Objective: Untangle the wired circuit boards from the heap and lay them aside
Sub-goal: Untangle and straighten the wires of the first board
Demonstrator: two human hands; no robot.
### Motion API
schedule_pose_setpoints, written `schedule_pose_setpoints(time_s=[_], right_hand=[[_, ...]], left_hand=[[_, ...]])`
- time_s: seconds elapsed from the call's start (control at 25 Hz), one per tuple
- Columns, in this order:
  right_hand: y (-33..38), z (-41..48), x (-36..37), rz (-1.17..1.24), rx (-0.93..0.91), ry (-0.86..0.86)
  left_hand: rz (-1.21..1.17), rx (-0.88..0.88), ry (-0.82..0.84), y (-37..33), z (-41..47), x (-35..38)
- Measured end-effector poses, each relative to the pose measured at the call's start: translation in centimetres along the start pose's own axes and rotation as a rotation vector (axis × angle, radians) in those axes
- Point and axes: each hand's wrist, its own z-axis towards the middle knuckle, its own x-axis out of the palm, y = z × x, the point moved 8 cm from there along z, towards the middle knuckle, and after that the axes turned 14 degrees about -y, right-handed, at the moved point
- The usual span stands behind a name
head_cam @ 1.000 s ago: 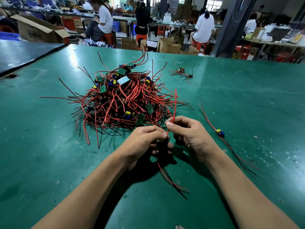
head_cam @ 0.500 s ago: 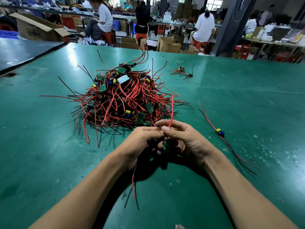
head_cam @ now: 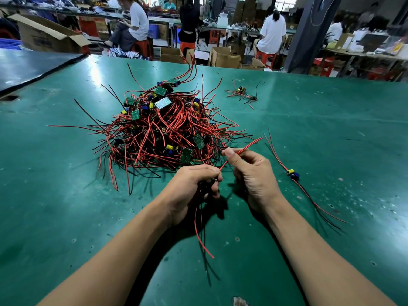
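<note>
A heap (head_cam: 165, 129) of small green circuit boards with red and black wires lies on the green table (head_cam: 55, 195). Just in front of it, my left hand (head_cam: 192, 186) grips one wired board; the board itself is hidden in my fist, and its red and black wires (head_cam: 199, 230) hang down toward me. My right hand (head_cam: 254, 175) pinches a red wire (head_cam: 245, 146) of that same piece, which sticks out up and to the right. One separated wired board (head_cam: 292, 174) lies to the right of my hands.
A small cluster of wired boards (head_cam: 242, 93) lies at the far right of the heap. A darker table (head_cam: 26, 65) adjoins at the far left. Beyond the far edge are cardboard boxes (head_cam: 223, 57), stools and seated people.
My right hand has drawn apart from the left and swung the red wire from upright to slanting right. The wires below my left hand now hang longer toward me.
</note>
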Motion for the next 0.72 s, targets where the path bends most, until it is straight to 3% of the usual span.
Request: schedule_pose_setpoints(time_s=[0.2,0.28,0.36,0.44,0.6,0.72], right_hand=[[2.2,1.6,-2.7,-0.182,-0.305,-0.239],[2.3,1.7,-3.1,-0.230,-0.341,-0.289],[1.4,1.7,-2.7,-0.118,-0.217,-0.233],[0.0,1.0,-1.1,0.051,0.003,-0.064],[-1.7,-1.9,1.7,-0.025,0.283,0.294],[-1.7,-2.3,1.9,-0.030,0.330,0.334]], left_hand=[[0.048,0.057,-0.027,-0.2,-0.1,0.4],[0.047,0.065,-0.032,-0.2,-0.2,0.3],[0.056,0.075,-0.056,-0.2,-0.3,0.2],[0.044,0.075,-0.080,0.1,-0.5,0.1],[-0.026,0.056,-0.104,0.4,-0.3,0.3],[0.015,0.069,-0.093,0.4,-0.4,0.3]])
